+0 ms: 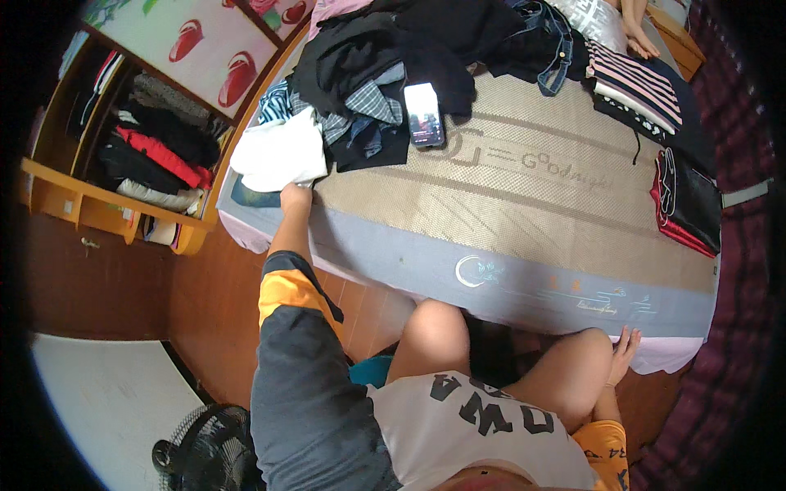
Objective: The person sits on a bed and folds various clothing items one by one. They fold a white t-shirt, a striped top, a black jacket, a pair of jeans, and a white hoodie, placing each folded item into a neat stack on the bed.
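Note:
At the bed's left end, my left hand (296, 197) grips the lower edge of a white garment (279, 150); its fingers are partly hidden by the cloth. The garment lies on a dark blue-green folded cloth (255, 195). Just beyond is a heap of dark clothes (356, 61) with a grey checked garment (377, 98) among them. A lit smartphone (424, 115) rests against the heap's near side. My right hand (623, 355) is beside my right knee at the bed's near edge, fingers spread and holding nothing.
A woven mat (503, 190) covers the bed. Folded striped clothes (638, 92) and a black and red folded stack (688, 202) lie right. Another person's bare limb (638, 37) shows at top right. An open wardrobe (153, 147) stands left, a black fan (209, 451) below it.

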The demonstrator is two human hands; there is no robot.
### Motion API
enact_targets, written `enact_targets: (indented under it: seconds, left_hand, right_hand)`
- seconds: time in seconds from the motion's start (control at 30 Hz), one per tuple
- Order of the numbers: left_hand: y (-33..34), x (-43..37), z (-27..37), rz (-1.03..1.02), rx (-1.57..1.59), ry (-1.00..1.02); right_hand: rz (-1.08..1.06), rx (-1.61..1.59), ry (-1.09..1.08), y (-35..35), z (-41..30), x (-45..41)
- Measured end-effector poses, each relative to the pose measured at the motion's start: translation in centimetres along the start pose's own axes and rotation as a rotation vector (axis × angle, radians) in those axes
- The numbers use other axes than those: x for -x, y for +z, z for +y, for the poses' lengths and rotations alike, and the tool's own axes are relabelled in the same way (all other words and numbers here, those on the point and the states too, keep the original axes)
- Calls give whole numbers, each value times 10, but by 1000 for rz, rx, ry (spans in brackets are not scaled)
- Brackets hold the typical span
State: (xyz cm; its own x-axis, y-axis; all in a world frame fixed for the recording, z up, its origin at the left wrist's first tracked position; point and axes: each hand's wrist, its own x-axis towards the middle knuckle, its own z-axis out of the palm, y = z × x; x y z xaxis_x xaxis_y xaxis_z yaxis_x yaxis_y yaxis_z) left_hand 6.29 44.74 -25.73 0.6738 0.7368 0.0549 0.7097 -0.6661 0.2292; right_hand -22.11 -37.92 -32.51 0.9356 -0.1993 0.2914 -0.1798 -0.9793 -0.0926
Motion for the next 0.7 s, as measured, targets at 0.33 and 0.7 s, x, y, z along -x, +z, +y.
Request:
enact_targets:
  seconds: [0.33, 0.7]
  left_hand:
    - [-150, -76, 36, 93, 899, 5]
    - [-51, -15, -25, -140, -306, 253]
  right_hand:
    - [94, -46, -71, 6, -19, -10]
    - [87, -29, -70, 13, -9, -9]
